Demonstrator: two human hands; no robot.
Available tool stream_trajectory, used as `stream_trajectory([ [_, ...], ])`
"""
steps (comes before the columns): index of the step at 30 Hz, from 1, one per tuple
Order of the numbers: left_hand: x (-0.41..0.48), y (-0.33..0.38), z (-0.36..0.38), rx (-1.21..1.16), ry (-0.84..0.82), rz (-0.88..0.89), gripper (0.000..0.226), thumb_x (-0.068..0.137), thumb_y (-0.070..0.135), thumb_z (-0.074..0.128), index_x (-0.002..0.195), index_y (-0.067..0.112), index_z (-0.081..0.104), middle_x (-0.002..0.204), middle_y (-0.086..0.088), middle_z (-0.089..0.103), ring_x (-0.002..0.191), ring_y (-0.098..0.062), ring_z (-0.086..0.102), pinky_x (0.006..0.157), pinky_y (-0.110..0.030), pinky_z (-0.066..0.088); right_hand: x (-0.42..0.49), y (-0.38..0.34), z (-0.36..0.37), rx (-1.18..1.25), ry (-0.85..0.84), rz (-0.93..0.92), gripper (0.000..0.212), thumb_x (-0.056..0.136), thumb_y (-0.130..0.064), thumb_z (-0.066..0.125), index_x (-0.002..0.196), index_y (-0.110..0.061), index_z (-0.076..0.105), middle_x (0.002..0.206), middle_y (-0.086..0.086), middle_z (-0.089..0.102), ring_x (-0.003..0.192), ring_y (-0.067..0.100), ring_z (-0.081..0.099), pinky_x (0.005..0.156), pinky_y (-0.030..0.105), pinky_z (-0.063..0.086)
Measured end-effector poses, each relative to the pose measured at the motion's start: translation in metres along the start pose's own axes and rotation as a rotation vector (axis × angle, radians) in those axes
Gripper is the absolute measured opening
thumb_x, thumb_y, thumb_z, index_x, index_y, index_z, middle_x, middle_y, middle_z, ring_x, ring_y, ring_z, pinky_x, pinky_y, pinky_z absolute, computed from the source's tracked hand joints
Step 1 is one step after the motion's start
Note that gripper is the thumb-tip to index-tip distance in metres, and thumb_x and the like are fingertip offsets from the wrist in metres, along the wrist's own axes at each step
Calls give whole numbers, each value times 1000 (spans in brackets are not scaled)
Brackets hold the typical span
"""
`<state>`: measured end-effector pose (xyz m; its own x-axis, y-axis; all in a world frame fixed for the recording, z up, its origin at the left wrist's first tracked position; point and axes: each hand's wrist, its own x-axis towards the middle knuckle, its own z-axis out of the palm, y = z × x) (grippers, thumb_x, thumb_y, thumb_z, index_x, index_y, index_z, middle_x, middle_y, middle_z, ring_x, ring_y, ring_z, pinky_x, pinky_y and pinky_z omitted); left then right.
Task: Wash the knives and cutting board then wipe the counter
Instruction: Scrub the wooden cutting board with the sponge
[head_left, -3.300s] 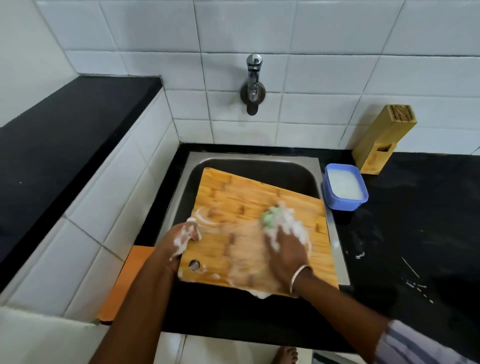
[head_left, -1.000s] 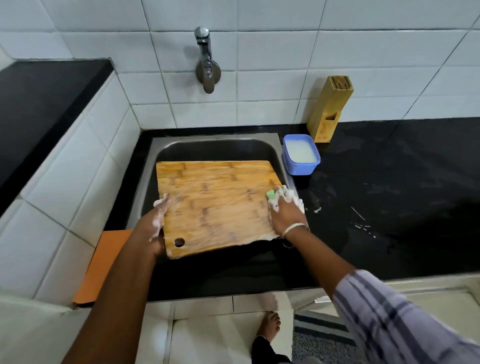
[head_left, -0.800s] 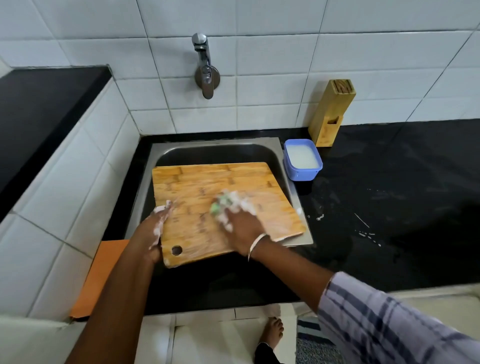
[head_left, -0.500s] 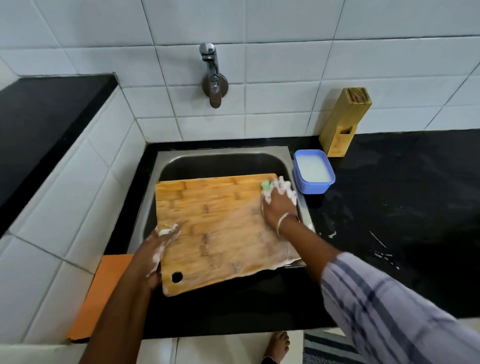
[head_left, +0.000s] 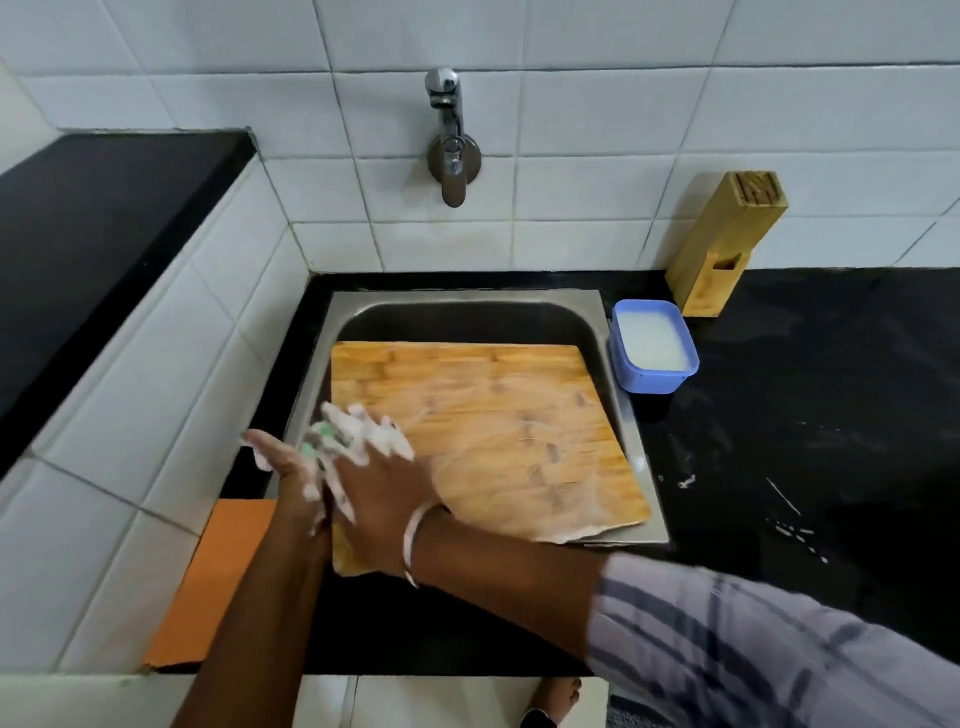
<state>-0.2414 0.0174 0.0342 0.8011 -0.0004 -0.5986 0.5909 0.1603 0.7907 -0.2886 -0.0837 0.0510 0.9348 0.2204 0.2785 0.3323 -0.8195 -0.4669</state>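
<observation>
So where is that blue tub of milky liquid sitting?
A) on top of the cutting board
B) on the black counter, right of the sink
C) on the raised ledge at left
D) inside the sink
B: the blue tub stands on the black counter beside the right rim of the sink, in front of the wooden knife block.

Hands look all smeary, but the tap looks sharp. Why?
In the head view, the soapy right hand and left hand are smeared by motion blur, probably from quick scrubbing; the tap and knife block look crisp; the wide lens bows the wall tiles near the edges.
</observation>
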Motion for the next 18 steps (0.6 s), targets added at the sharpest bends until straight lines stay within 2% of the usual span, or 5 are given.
stream_trajectory([
  [4, 2, 5, 8, 59, -49, -12, 63, 104, 44, 20, 108, 2, 67, 102, -7, 66, 98, -10, 63, 92, -32, 50, -83, 23, 1, -89, -68, 12, 58, 87, -14, 41, 144, -9, 37, 152, 10, 33, 140, 26, 31, 117, 40, 19],
  [6, -3, 0, 2, 141, -155, 48, 40, 101, 33, 43, 122, 5, 63, 119, -9, 63, 113, -16, 58, 102, -37, 44, -97, 54, -12, -165, -18, 213, 52, 92, -27, 32, 137, -3, 44, 144, 16, 44, 132, 28, 41, 112, 41, 25],
  [9, -14, 1, 2, 140, -192, 106, 42, 103, 19, 38, 144, 8, 38, 150, -5, 36, 139, -19, 32, 115, -35, 25, -98, 96, -29, -118, -16, 548, 80, 89, -58, 10, 149, -8, 23, 158, 11, 12, 147, 23, 9, 119, 37, 2],
  [12, -26, 6, 8, 173, -269, 194, 43, 103, 14, 34, 145, 5, 32, 154, -5, 28, 142, -17, 28, 115, -29, 22, -73, 117, -36, -191, 16, 699, 78, 95, -58, 22, 151, -5, 9, 159, 12, -5, 147, 27, -4, 119, 41, -4],
  [18, -47, 14, 22, 141, -204, 215, 44, 104, 15, 29, 146, 2, 30, 149, -6, 33, 136, -17, 34, 99, -19, 38, -6, 57, -10, -121, -162, 340, 81, 87, -66, 7, 149, -17, 25, 159, 12, 8, 146, 29, 9, 118, 40, 3],
])
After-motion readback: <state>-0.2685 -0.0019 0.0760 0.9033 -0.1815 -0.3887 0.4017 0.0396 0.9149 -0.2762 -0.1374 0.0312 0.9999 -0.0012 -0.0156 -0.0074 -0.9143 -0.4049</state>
